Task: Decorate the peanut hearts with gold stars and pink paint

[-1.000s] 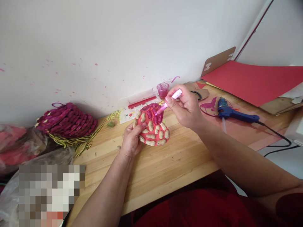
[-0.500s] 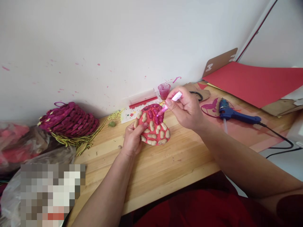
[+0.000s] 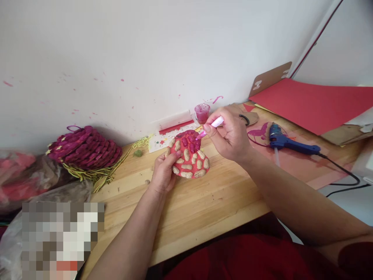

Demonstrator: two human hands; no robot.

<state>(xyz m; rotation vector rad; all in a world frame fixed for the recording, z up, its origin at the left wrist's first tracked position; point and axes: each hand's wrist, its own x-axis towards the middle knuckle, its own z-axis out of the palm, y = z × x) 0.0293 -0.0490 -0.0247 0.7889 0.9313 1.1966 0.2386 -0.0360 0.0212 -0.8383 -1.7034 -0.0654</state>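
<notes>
My left hand (image 3: 165, 169) grips the left edge of a red gourd-shaped piece (image 3: 193, 162) with peanuts in their shells stuck over it. Its upper part is coated in wet magenta paint; the peanuts lower down are bare tan. In my right hand (image 3: 230, 134) is a paintbrush (image 3: 216, 123) with a white handle, pinched between thumb and fingers. The magenta brush tip rests at or just over the painted peanuts near the piece's upper right. Behind it, a clear cup (image 3: 202, 112) holds magenta paint.
A stack of magenta-painted peanut pieces (image 3: 87, 147) with yellow cords lies at the left, beside plastic bags (image 3: 26, 179). A blue glue gun (image 3: 294, 144) with a black cord rests at the right, below red card (image 3: 314, 101). A sticker sheet (image 3: 159, 143) lies by the wall.
The brush tip has shifted slightly up and right along the painted peanuts. My left hand and the piece stay almost where they were.
</notes>
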